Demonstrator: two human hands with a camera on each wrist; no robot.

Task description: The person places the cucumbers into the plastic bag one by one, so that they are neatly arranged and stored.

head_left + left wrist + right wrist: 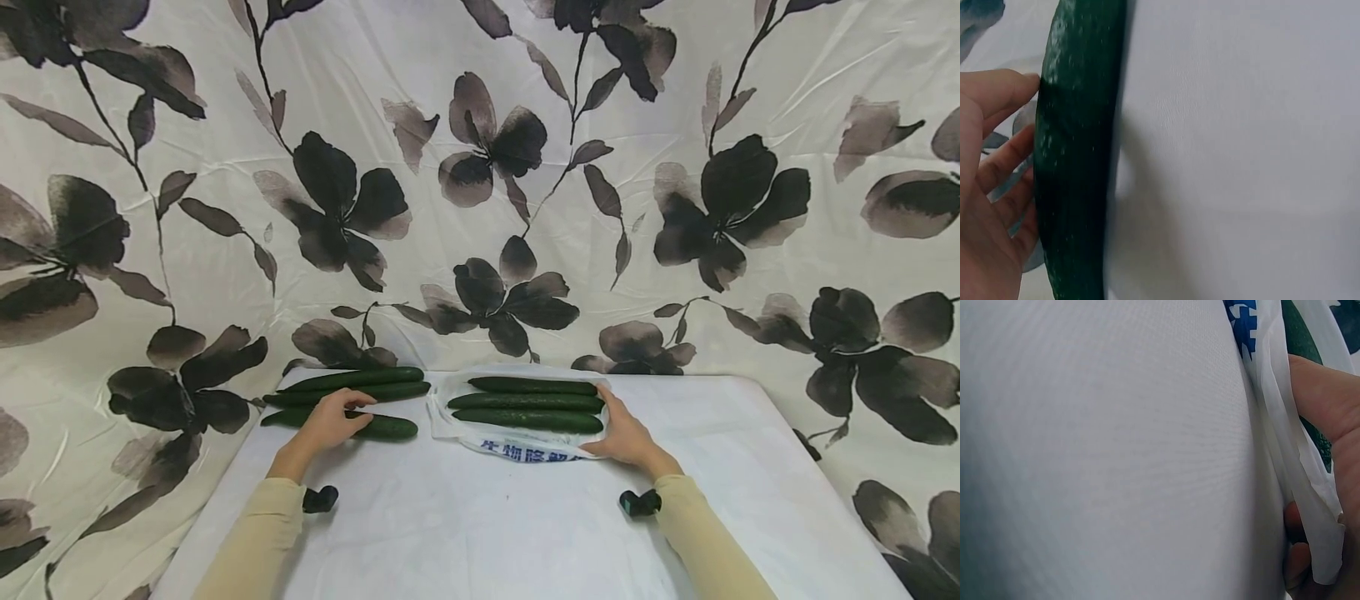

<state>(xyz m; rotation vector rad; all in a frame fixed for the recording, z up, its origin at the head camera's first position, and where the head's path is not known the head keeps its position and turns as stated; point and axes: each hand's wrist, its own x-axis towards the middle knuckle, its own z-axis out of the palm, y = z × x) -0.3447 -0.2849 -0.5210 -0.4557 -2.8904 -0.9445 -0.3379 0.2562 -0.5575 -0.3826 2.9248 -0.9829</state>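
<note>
In the head view my left hand point(330, 423) is over the front green cucumber point(393, 428) of three at the left, fingers and thumb loosely bent. The left wrist view shows the thumb and fingertips at the edge of that cucumber point(1079, 125), not wrapped round it. My right hand point(626, 437) grips the right end of a white plastic bag point(448, 427) with blue lettering. Three more cucumbers point(525, 402) lie side by side on or in this bag. Up close, the bag's edge point(1300, 487) runs between right thumb and fingers.
Two cucumbers point(390, 390) lie behind the front left one, near the table's back edge. A white cloth covers the table point(480, 525). Behind it hangs a floral curtain point(600, 275). Small dark devices are at both wrists.
</note>
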